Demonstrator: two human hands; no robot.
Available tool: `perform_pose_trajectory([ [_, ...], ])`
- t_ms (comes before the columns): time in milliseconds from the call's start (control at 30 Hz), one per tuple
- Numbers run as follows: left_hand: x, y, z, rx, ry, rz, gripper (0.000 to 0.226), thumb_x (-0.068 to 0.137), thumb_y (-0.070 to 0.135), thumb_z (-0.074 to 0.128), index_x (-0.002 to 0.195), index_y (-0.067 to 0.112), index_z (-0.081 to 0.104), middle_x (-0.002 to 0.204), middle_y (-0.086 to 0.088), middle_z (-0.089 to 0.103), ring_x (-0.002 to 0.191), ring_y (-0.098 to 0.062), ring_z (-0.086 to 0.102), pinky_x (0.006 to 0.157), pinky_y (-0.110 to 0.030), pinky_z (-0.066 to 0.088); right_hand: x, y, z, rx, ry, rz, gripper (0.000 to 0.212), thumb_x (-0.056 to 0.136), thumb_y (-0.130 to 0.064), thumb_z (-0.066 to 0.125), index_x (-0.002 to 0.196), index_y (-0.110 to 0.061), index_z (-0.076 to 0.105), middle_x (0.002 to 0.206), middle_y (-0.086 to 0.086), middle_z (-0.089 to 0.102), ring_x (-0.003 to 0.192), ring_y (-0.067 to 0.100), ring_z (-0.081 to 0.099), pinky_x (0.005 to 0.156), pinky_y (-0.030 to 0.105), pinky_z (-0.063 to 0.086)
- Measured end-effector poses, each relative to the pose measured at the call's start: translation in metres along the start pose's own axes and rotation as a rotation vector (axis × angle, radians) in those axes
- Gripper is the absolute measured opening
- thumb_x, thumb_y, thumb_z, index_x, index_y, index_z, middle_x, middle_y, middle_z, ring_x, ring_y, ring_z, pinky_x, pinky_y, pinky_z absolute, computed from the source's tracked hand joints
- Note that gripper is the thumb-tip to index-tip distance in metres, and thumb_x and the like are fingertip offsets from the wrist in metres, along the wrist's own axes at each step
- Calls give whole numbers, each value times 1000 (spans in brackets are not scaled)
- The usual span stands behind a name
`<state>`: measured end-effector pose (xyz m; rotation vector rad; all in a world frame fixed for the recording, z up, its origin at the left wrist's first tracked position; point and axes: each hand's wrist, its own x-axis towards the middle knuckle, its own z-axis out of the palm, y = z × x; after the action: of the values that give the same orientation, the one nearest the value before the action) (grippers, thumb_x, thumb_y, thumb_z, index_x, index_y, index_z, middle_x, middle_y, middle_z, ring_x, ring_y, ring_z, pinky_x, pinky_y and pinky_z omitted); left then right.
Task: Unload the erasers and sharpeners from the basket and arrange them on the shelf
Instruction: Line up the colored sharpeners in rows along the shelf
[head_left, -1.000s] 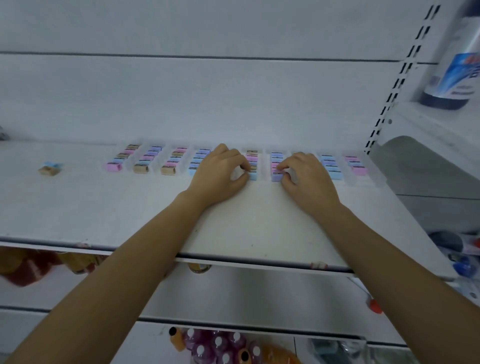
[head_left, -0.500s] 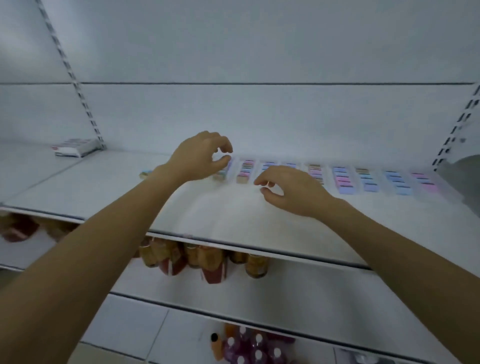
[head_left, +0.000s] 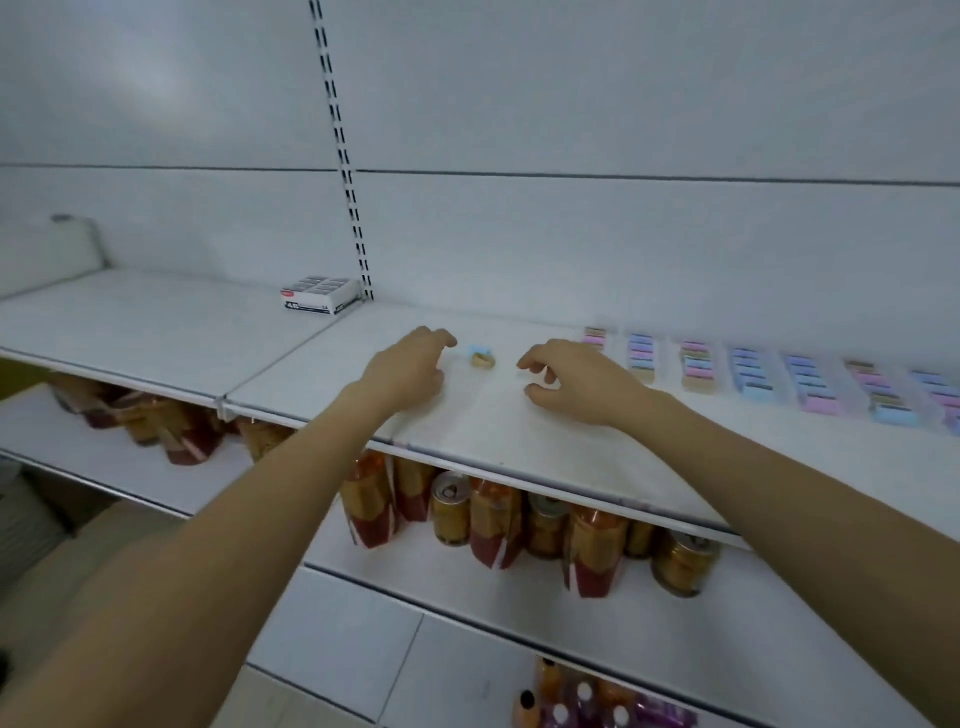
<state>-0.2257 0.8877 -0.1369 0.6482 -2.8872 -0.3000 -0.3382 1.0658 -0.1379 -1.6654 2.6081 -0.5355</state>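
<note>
Blue and tan, one small eraser (head_left: 482, 357) lies between the fingers of the two hands, closer to the back edge of the shelf (head_left: 493, 431) than to the front edge. No finger touches it.

The left fingers (head_left: 441, 339) are bent loosely and hold nothing. Their tips are just to the left of the eraser. The right fingers (head_left: 531, 359) are bent loosely too, a little apart, and hold nothing. Their tips are just to the right of the eraser. I cannot tell if the fingers touch the shelf or hang just over it.

The left hand (head_left: 410, 371) and the right hand (head_left: 582, 387) are both over the white shelf. Both bare arms reach in across its front edge.

To the right of the right hand, more erasers (head_left: 753, 379) lie in short rows. They are pink, blue, purple and tan. The rows run from near the back edge toward the front, side by side, out to the right edge of the view. They look blurry.

To the left, a small white box (head_left: 319, 293) sits at the back edge, next to a strip (head_left: 343, 150) with dark slots that goes up the wall.

Under the shelf, on a lower shelf, stand gold and red cans (head_left: 452, 514). Lower down still, at the bottom of the view, are the tops of some bottles (head_left: 571, 712).
</note>
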Motion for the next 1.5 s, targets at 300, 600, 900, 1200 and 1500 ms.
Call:
perform_pose_trajectory([
  [300,57,-18,15,-178,-39,236,44,91,11,49,134,21,45,136,2,50,112,-21,52,87,-20,34,83,-6,25,131,-1,10,38,88,-31,58,123,-17,50,120,0,55,86,8,46,75,21,34],
  [600,107,-53,16,-308,-52,307,42,87,11,56,127,20,51,98,5,51,71,-2,49,69,-8,39,102,6,48,155,136,-54,32,91,-23,52,123,-20,51,115,-2,55,81,7,48,75,19,36],
  [900,142,-63,21,-541,28,389,21,80,4,60,92,21,56,91,8,56,61,-1,51,65,-8,39,100,0,53,149,364,-16,45,82,-1,57,125,-11,50,96,-1,46,83,17,54,78,41,49],
  [1200,132,-51,14,-1056,-103,558,22,79,0,69,86,17,56,95,3,69,85,-3,67,80,-15,52,79,-23,57,5,552,117,35,88,-19,47,119,-4,56,101,11,53,86,5,46,76,21,41],
  [1500,118,-45,2,-1188,-117,565,29,82,-5,63,107,9,59,103,-7,63,78,6,65,71,-7,46,56,-37,51,75,851,407,25,86,6,53,108,-1,62,104,5,45,87,12,53,83,8,43],
])
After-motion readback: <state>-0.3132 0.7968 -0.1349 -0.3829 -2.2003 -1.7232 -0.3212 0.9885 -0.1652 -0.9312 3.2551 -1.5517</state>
